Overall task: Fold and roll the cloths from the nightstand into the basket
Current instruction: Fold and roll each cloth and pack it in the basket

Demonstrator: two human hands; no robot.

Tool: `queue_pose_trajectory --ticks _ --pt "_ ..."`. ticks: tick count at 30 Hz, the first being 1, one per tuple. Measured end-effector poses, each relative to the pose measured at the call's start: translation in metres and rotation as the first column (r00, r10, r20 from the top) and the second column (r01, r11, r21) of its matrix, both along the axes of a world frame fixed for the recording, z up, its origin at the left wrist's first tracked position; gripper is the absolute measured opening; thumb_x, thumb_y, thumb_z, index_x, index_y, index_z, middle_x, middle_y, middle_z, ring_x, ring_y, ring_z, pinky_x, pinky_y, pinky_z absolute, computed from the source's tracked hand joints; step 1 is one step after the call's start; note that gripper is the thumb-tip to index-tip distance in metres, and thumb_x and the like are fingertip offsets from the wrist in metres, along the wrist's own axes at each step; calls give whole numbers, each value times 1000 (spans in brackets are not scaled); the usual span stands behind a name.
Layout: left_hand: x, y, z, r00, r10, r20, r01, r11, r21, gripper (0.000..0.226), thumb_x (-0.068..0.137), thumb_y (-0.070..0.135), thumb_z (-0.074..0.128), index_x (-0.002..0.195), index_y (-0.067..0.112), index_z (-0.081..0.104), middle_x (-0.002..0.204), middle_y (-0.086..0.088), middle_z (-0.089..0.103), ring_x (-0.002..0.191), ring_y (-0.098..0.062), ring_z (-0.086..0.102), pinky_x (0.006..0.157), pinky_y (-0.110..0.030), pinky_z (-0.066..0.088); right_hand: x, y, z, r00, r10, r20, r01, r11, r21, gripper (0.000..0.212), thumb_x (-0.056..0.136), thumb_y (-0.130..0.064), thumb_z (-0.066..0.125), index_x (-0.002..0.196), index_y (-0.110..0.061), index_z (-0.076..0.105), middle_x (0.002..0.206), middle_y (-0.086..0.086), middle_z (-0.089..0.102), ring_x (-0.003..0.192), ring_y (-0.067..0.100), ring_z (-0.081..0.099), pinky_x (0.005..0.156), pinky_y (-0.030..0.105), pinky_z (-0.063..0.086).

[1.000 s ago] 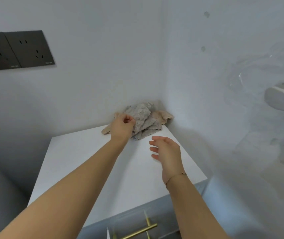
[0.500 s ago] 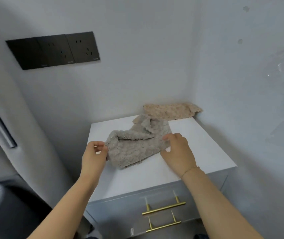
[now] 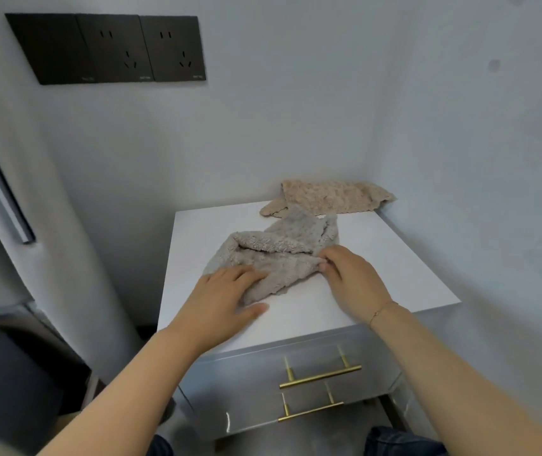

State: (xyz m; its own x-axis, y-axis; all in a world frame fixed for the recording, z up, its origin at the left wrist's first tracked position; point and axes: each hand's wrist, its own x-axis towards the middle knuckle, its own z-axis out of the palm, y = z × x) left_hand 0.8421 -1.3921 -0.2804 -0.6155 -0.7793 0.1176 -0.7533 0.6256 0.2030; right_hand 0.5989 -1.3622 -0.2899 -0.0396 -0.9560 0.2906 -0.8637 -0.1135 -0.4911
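Note:
A grey fluffy cloth [image 3: 276, 255] lies crumpled on the white top of the nightstand [image 3: 391, 268]. My left hand [image 3: 226, 294] lies flat on the cloth's near left part, fingers straight. My right hand [image 3: 351, 278] pinches the cloth's right edge between thumb and fingertips. A beige cloth [image 3: 328, 197] lies against the back wall in the corner, its front edge under the grey cloth's far end. No basket shows clearly.
The nightstand has two drawers with gold bar handles [image 3: 320, 376]. Walls close it in behind and to the right. Black wall sockets [image 3: 111, 49] hang upper left. A dark grey bin or container [image 3: 3, 373] stands low on the left.
The grey cloth has come toward the front of the top. My left hand let go of its corner and now lies flat on it. My right hand went from touching the edge to pinching it.

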Motion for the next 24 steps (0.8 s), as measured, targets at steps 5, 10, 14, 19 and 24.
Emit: queue_pose_trajectory --ticks 5,10,14,19,24 --pt "3 9 7 985 32 -169 -31 999 5 33 86 3 51 111 18 66 107 1 66 96 -23 60 77 -27 43 -5 12 -1 1000 25 8 -25 1000 1 27 97 -10 46 121 -15 57 121 0 57 111 20 54 83 16 35" --pt "-7 30 12 938 149 -312 -131 988 79 25 86 7 49 64 20 49 56 6 46 55 -11 42 51 -19 30 24 47 6 966 257 -24 -258 966 -21 60 78 -13 54 137 -19 44 139 -3 44 128 10 37 106 16 22" --pt "-9 28 16 895 200 -398 -156 978 142 19 86 9 52 68 10 53 55 1 45 54 -12 39 50 -22 27 42 54 -6 932 330 -153 -320 944 85 73 79 -52 63 140 -20 38 135 -4 47 121 12 43 101 24 34" --pt "-12 32 18 872 179 -455 -107 978 179 11 85 14 59 82 5 65 73 -10 63 69 -21 54 64 -34 42 64 48 -20 988 123 -93 -134 982 -132 54 75 -63 55 102 -16 57 93 -4 56 85 14 51 75 28 38" --pt "-1 34 26 951 140 -277 -116 988 101 14 77 37 73 84 28 64 81 9 58 78 -10 54 65 -29 42 61 50 -6 992 14 124 4 989 -145 15 76 -33 55 82 -21 49 72 -8 52 65 17 49 55 31 33"
